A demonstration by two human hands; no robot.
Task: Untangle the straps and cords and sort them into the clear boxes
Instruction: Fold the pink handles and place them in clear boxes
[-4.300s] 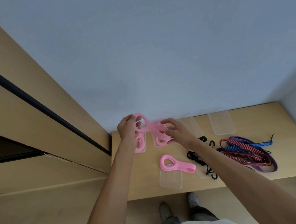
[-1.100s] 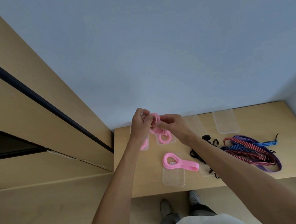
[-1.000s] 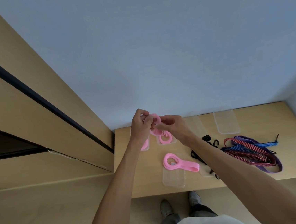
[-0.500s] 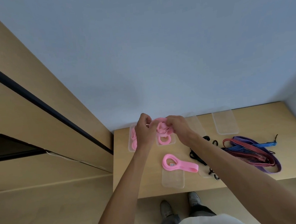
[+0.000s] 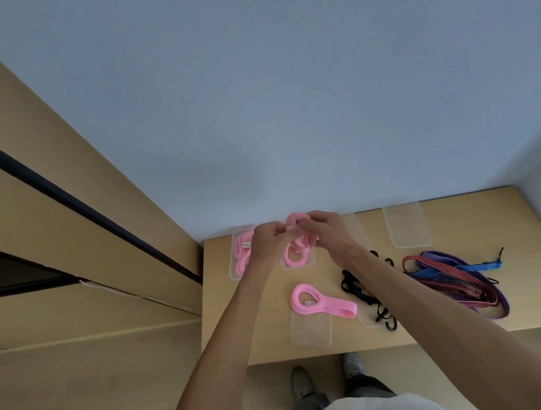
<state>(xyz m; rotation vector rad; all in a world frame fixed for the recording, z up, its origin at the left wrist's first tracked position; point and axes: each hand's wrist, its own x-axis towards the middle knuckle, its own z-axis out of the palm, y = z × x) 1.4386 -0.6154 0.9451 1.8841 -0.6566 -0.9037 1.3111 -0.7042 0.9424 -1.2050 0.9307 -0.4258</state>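
Pink band (image 5: pixel 297 219) pinched by both hands | black cords (image 5: pixel 358 290) beside, seemingly tangled

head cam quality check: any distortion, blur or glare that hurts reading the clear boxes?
Head view: wide-angle bend, the table edge and cabinet lines splay outward; light is soft and even, with faint shadow on the wall behind the hands; no hard glare; the far clear box is low-contrast against the wood, rim barely readable; the pink strap between left hand and right hand is slightly soft.

Both arms extended forward; left hand (image 5: pixel 267 239) and right hand (image 5: pixel 326 229) close together, fingers curled, pinching.
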